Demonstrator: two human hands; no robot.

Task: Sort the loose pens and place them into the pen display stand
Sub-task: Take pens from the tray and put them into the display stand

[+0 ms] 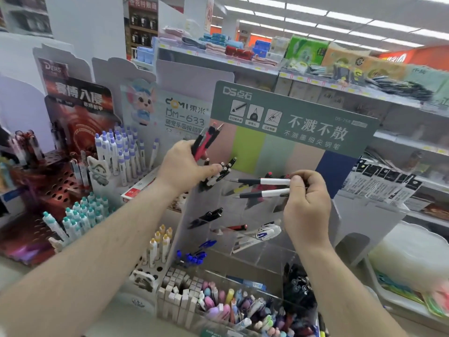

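Observation:
A clear acrylic pen display stand with slanted compartments stands under a green header card. My left hand grips a bunch of red and black pens, tips pointing up. My right hand pinches two white-and-black pens by their ends, tips pointing left, in front of the stand's upper compartments. Inside the compartments lie black-and-white pens, black pens, a red pen, blue pens and white-blue pens.
A front bin holds several pastel pens and erasers. White-purple pens and teal-capped pens fill cardboard racks on the left, yellow-capped pens beside the stand. Store shelves with packaged goods rise behind.

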